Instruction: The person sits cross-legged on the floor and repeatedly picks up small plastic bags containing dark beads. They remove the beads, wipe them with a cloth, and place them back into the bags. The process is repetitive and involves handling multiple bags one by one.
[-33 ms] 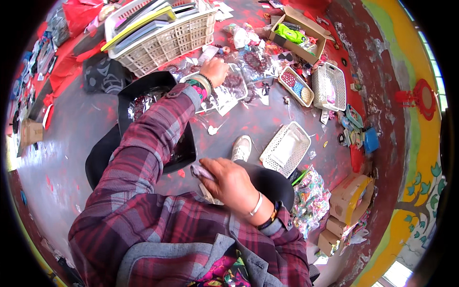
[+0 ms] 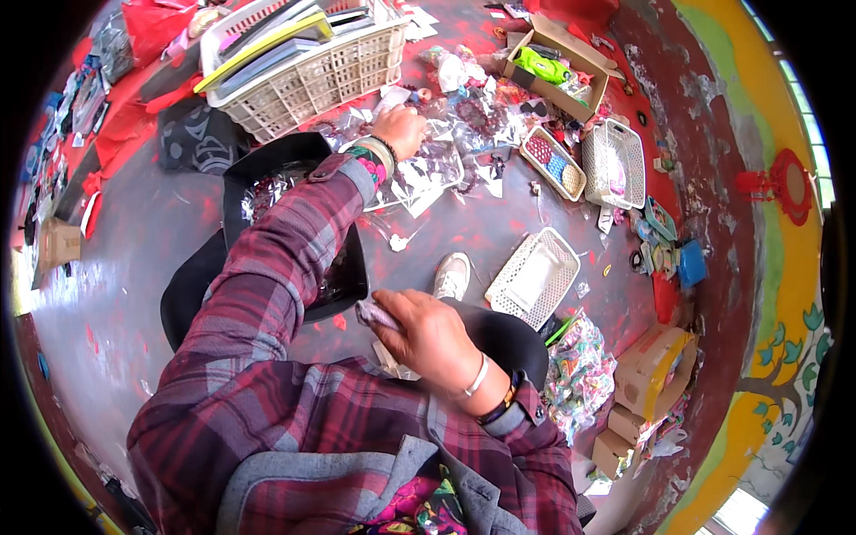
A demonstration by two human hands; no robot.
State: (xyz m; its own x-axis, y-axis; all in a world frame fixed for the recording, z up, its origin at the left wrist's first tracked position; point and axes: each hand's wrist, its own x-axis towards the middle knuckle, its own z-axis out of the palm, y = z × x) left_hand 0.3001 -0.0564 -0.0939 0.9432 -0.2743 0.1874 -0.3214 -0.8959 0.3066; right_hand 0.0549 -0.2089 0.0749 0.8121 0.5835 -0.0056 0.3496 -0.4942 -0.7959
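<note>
My left hand (image 2: 400,131) reaches far out over a shallow white tray (image 2: 456,178) heaped with clear plastic packets (image 2: 419,183). Its fingers curl downward and their tips are hidden, so what they grip cannot be made out. Close to my body, my right hand (image 2: 430,341) is closed around a small greyish-purple bundle (image 2: 378,316) that pokes out past the thumb side. Under my left forearm stands a black open container (image 2: 358,283) with small, shiny clear packets (image 2: 264,196) inside. Dark red beaded strings (image 2: 477,111) in clear packets lie beyond the tray.
A large cream crate (image 2: 312,85) with flat folders stands at the far left. To the right are a white basket (image 2: 568,254), two smaller baskets, and an open cardboard box (image 2: 584,107). A colourful plastic bundle (image 2: 580,379) sits beside my right knee. My shoe (image 2: 452,276) rests mid-floor.
</note>
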